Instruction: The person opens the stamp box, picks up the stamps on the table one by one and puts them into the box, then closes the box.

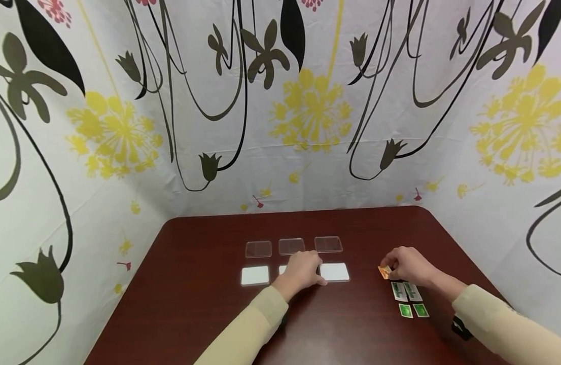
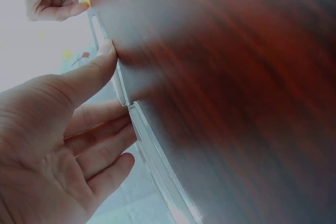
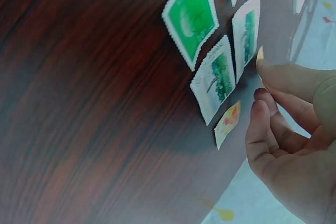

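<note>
Orange-yellow stamp (image 1: pixel 383 272) is pinched between thumb and fingers of the right hand (image 1: pixel 407 266), near the surface of the desk (image 1: pixel 194 309). A second orange stamp (image 3: pixel 228 125) lies on the desk just beside those fingers. On their near side lie two green-and-white stamps (image 1: pixel 398 291) side by side; farther toward the person, two small green stamps (image 1: pixel 406 311). Left hand (image 1: pixel 301 271) is well apart, to the left of the right fingers; its fingers are loosely extended, thumb spread from them and touching the near edge of the right white-filled case (image 1: pixel 336 272). The middle white-filled case (image 1: pixel 282 269) is mostly hidden under this hand; the left white-filled case (image 1: pixel 255 275) lies to the left of its fingers. Beyond the left fingers: a row of three clear cases (image 1: pixel 258 249), then a flower-patterned backdrop (image 1: pixel 262 132).
</note>
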